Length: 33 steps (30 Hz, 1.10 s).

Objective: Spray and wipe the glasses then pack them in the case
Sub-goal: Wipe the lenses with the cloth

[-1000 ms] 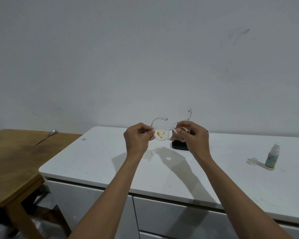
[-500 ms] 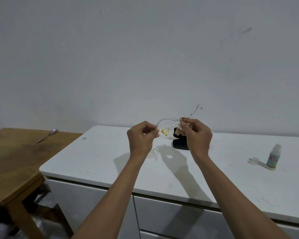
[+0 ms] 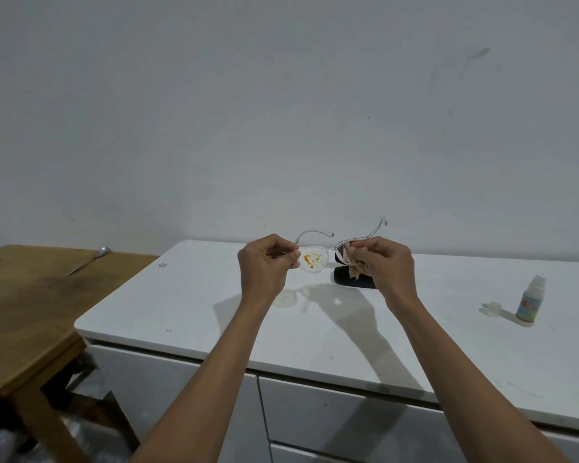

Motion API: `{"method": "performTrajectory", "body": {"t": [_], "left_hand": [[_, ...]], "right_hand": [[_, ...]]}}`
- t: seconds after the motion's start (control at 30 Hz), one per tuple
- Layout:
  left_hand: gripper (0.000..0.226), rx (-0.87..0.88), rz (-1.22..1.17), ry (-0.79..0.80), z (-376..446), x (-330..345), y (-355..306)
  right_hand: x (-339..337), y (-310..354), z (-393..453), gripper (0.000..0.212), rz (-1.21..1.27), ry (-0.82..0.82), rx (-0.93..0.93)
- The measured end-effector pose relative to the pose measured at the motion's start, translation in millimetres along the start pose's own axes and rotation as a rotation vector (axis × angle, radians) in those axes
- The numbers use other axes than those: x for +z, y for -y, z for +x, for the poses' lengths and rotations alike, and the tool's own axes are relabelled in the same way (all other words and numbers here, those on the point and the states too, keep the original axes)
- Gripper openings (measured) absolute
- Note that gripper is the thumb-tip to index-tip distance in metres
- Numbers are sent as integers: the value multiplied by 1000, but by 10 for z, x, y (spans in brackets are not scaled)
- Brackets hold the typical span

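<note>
Left hand (image 3: 264, 262) pinching glasses (image 3: 313, 260) steady, right hand (image 3: 386, 265) gripping cloth (image 3: 353, 262), wiping; orange-spotted lens likely needing firmer rubbing.

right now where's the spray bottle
In the head view the spray bottle stands upright at the far right of the white cabinet top, beside its clear cap.
</note>
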<state>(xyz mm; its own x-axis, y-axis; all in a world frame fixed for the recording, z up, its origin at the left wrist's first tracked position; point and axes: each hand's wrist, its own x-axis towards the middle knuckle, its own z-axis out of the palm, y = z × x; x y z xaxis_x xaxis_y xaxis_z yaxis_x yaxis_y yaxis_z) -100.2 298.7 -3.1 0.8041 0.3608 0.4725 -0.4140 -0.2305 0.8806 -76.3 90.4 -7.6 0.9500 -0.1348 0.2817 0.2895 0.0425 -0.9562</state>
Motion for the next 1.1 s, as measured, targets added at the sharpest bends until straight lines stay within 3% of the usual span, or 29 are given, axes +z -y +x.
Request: {"method": "performTrajectory", "body": {"t": [0.63, 0.8, 1.1], "left_hand": [[11, -13, 31, -56, -79, 61, 65], [9, -15, -22, -47, -101, 49, 21], [13, 45, -42, -28, -143, 184, -89]], "right_hand": [[89, 43, -20, 12, -237, -95, 108], [97, 50, -58, 11, -39, -87, 66], [325, 104, 12, 12, 521, -309, 106]]}}
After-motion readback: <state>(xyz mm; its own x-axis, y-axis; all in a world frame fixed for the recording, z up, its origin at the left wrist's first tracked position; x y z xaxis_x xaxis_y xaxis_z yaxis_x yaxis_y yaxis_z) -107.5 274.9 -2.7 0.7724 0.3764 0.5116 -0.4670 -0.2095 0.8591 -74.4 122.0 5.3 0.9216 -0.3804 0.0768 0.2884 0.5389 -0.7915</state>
